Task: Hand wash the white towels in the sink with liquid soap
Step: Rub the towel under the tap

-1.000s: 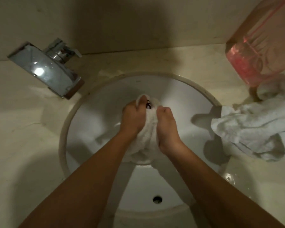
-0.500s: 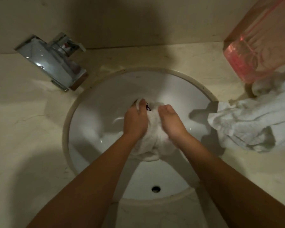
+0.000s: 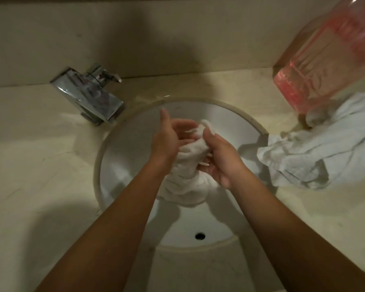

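Observation:
A wet white towel (image 3: 185, 182) hangs bunched over the round white sink (image 3: 122, 165). My right hand (image 3: 221, 159) grips its upper part, thumb on top and fingers curled beneath. My left hand (image 3: 169, 138) lies against the towel's left side with thumb raised and fingers stretched out, not closed round it. The towel's top end (image 3: 200, 129) sticks up between both hands. A clear bottle of pink liquid soap (image 3: 325, 66) stands at the back right of the counter.
A chrome faucet (image 3: 89, 95) sits at the sink's back left. A heap of white towels (image 3: 314, 152) lies on the beige counter (image 3: 40, 165) right of the sink, below the bottle. A small hole (image 3: 199, 236) shows in the sink's near wall.
Both hands were clenched on the towel, squeezing it. Now the left hand has opened its fingers and the right hand has shifted its hold; the towel hangs looser and longer.

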